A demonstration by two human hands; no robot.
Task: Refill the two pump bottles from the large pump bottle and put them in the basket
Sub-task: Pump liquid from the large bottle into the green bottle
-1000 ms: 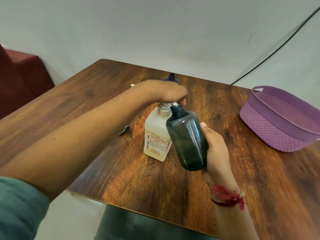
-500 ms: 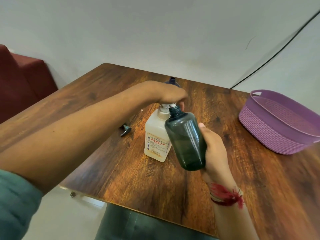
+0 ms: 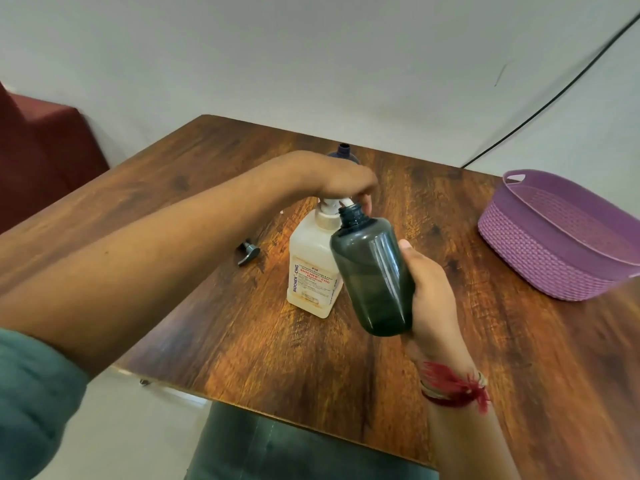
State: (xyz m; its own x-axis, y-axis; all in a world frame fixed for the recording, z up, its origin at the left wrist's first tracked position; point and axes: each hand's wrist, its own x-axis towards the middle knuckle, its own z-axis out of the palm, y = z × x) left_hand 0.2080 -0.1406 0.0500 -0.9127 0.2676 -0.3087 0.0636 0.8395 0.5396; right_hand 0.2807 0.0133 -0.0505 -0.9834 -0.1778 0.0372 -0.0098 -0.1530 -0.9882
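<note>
A brown wooden table lies under both hands. Well to the right of the right hand sits a purple woven plastic basket, its visible inside showing only ribbed wall. The large whitish plastic pump bottle stands upright beneath the left hand, whose fingers curl down over its white pump head; its fill level cannot be told. The right hand grips a smoky dark see-through plastic bottle off the table, long axis tilted, open threaded neck pointing up-left to the nozzle, base toward the person; contents unclear. Behind the left hand peeks a second dark bottle. Left of the left hand lies a small dark pump head.
</note>
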